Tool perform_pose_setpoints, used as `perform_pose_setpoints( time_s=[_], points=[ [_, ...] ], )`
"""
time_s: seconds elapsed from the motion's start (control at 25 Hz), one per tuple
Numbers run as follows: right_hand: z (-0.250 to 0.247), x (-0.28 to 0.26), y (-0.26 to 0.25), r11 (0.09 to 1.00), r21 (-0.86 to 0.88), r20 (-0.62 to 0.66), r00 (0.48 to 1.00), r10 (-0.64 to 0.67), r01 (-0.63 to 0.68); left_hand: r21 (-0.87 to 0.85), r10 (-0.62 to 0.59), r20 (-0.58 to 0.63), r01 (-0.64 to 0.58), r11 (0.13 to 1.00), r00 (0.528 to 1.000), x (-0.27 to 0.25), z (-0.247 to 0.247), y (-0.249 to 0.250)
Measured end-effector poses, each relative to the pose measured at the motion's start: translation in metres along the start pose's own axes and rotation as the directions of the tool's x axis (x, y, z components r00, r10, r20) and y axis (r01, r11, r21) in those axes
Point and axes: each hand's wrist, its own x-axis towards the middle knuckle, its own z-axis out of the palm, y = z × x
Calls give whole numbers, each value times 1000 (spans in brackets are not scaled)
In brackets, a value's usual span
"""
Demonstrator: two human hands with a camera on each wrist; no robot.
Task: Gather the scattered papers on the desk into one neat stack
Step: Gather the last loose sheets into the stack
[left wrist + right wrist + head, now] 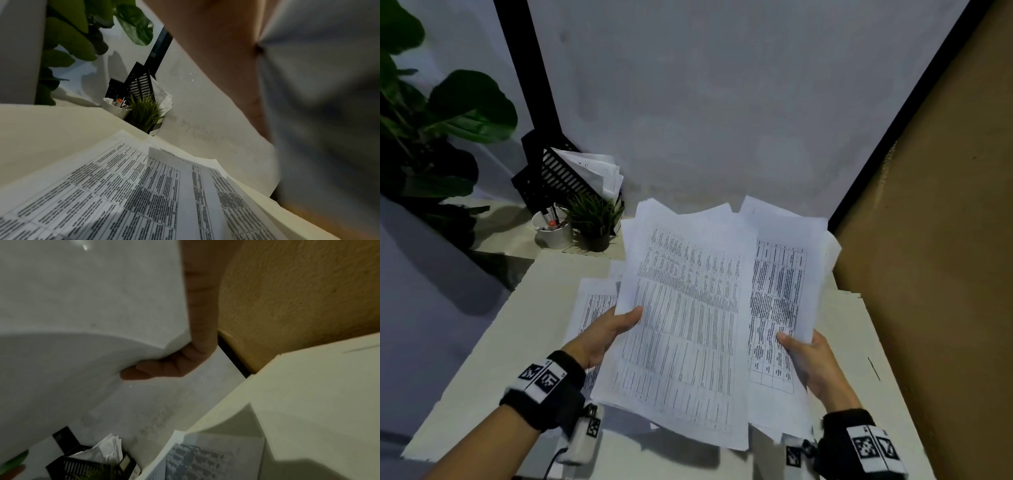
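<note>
The left hand (606,334) and right hand (808,359) are each grasping a side edge of the papers (688,308), holding the loose sheaf above the desk (482,359), its long axis running toward twelve o'clock, slightly tilted to one.

A black slatted file rack (558,174) is seen in the far left corner against the grey wall (722,102), with loose sheets stuffed in it. A white cup (553,231) holding pens is placed just in front, and a small grass-like potted plant (594,219) in a dark pot is set just beside the cup. A big-leafed plant (441,113) is seen at far left. A tan textured wall (945,205) is seen at right.
</note>
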Motion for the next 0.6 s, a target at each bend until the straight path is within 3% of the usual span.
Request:
perform_pose_setpoints(
  time_s=[0.2, 0.44, 0.6],
  points=[
    [22, -2, 7, 991, 128, 190, 982, 15, -40, 85, 56, -2, -56, 995, 998, -3, 8, 1],
    [34, -1, -3, 943, 329, 262, 964, -54, -37, 265, 131, 44, -137, 955, 990, -5, 19, 15],
    [39, -8, -13, 932, 317, 261, 928, -265, 177, 144, 236, 49, -241, 960, 970, -18, 31, 25]
  ],
)
